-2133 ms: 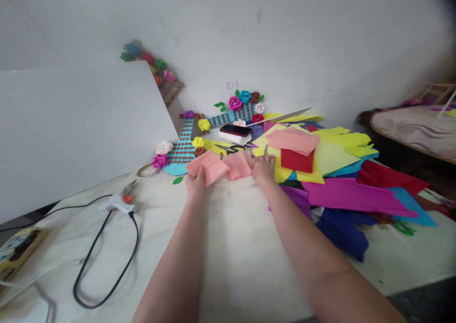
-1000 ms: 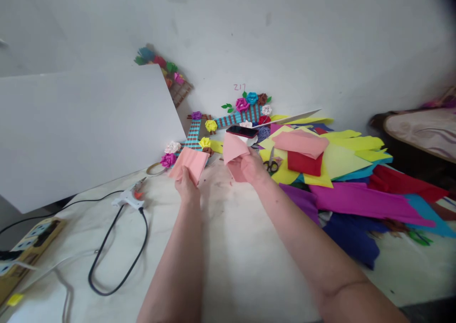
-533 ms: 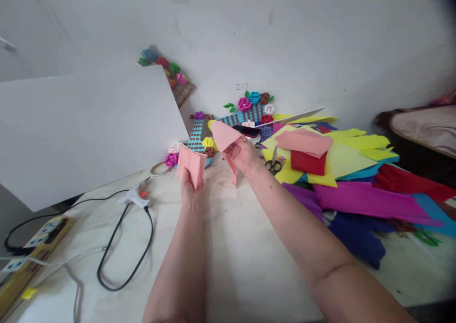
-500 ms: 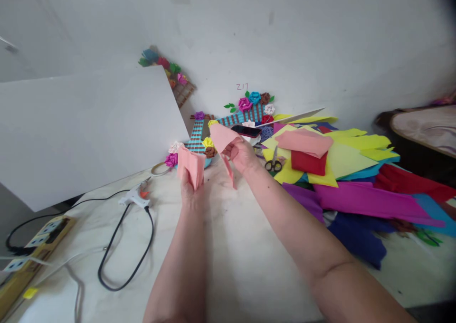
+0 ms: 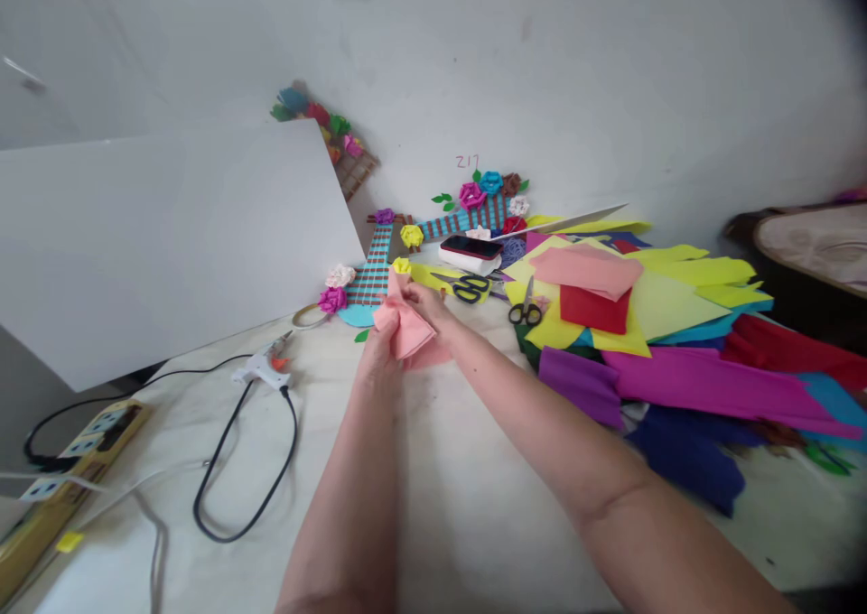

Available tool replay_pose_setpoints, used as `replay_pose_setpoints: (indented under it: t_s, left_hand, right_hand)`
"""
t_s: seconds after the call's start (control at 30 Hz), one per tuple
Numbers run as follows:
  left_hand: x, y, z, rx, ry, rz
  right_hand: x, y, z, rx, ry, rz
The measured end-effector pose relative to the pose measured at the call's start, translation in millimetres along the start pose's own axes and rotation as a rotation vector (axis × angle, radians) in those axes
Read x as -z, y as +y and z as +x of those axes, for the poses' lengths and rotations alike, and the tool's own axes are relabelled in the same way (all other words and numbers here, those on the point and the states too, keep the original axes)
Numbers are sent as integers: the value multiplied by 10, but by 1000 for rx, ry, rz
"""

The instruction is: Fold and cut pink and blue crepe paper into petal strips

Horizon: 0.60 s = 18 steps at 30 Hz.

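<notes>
Pink sheets (image 5: 414, 332), soft like paper or cloth, are bunched together between my two hands above the table. My left hand (image 5: 380, 350) grips their left side with the thumb on top. From the right, my right hand (image 5: 426, 307) pinches them, its fingers partly hidden by the folds. Just beyond stand a yellow paper flower (image 5: 402, 265) and a turquoise and brown woven piece (image 5: 369, 275) trimmed with flowers. Black-handled scissors (image 5: 470, 287) lie to the right of my right hand, on a yellow piece.
At right spreads a pile of coloured sheets (image 5: 677, 370) with a second pair of scissors (image 5: 526, 311) on it. A phone (image 5: 472, 247) rests on a white object behind. On the left are a glue gun (image 5: 264, 368), its looped cord, a power strip (image 5: 88, 451) and a leaning white board (image 5: 182, 244).
My hands were apart, each with pink material; now they have come together, and the pink pieces meet in one bunch. The scissors and yellow piece behind my right hand have come into sight.
</notes>
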<state>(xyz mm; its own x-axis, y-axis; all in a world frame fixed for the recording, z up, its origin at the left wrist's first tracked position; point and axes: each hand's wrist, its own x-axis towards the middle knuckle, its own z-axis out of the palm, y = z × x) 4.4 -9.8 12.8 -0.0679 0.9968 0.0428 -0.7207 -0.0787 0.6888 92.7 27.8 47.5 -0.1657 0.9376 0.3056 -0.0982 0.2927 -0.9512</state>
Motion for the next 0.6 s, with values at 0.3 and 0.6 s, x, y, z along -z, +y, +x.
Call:
replay_pose_setpoints:
  t_s: [0.3,0.6]
  left_hand:
    - [67,69,71,103,144,-261]
    - [207,84,125,-19,99,-295]
  right_hand:
    - [243,76,-282,-8,293,-540]
    - [69,172,-812,292,-101,-1142]
